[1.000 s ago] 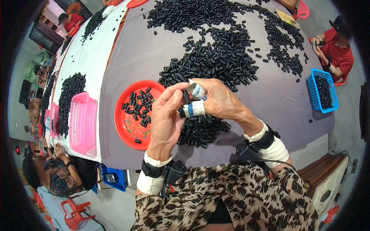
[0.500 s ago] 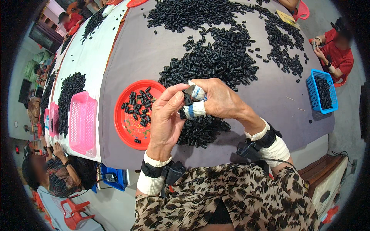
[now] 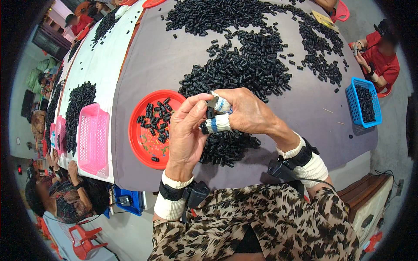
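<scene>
In front of me my left hand is closed, thumb and fingers pinching a small black plastic part. My right hand is closed on a small knife, whose short grey blade lies against the part. White wrapping with blue marks covers the knife's grip, and a white knit finger sleeve with a blue band is on a right-hand finger. To the left of my hands, a red round tray holds loose black parts. A heap of black parts lies below my hands, partly hidden by them.
Large piles of black parts spread over the grey table cover. A pink basket stands left, a blue basket with parts at right. Co-workers sit around: one in red at right, another at lower left.
My hands keep nearly the same place; the knife and black part have shifted very slightly. At lower left, the co-worker's hands have moved apart.
</scene>
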`<state>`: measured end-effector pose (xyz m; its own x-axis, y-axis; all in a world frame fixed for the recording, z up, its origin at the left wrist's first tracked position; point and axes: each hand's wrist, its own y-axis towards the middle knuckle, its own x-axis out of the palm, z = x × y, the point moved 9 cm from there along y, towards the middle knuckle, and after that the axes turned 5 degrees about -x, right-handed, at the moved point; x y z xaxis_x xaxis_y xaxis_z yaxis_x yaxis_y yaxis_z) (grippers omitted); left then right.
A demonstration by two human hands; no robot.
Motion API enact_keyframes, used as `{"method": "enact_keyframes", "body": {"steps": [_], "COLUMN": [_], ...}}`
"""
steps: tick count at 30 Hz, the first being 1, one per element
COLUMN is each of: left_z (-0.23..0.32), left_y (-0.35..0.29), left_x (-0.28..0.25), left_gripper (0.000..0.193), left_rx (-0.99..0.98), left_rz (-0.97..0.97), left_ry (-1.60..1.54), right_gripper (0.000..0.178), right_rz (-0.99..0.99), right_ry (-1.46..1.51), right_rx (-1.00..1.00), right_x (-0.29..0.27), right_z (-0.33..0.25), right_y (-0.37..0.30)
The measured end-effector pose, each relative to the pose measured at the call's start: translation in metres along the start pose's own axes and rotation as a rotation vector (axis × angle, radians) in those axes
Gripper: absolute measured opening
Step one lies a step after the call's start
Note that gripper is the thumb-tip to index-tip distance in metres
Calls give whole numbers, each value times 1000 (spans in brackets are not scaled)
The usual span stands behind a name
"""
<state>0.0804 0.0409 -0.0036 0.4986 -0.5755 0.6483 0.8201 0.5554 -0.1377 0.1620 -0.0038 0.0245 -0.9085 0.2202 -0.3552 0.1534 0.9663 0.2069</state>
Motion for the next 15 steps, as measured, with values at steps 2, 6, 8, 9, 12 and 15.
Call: {"method": "enact_keyframes", "body": {"steps": [2, 6, 8, 9, 12, 15], "left_z": [1, 2, 4, 3, 4, 5], "left_y": [-1, 0, -1, -1, 0, 0], "left_x": [2, 1, 0, -3, -6, -4], "left_gripper": [18, 18, 18, 18, 17, 17], "left_rx": [-1, 14, 17, 17, 36, 44], "left_rz": [116, -4, 48, 48, 12, 14], "left_ry": [12, 16, 45, 45, 63, 75], "right_gripper": [39, 40, 39, 39, 37, 35], "right_rz": [-3, 7, 5, 5, 5, 15], "right_ry": [-2, -54, -89, -88, -112, -127], "right_rx": [10, -21, -29, -30, -64, -71], "right_x": [0, -1, -2, -1, 1, 0], "right_z": [0, -1, -5, -5, -7, -8], "right_y": [0, 0, 1, 1, 0, 0]}}
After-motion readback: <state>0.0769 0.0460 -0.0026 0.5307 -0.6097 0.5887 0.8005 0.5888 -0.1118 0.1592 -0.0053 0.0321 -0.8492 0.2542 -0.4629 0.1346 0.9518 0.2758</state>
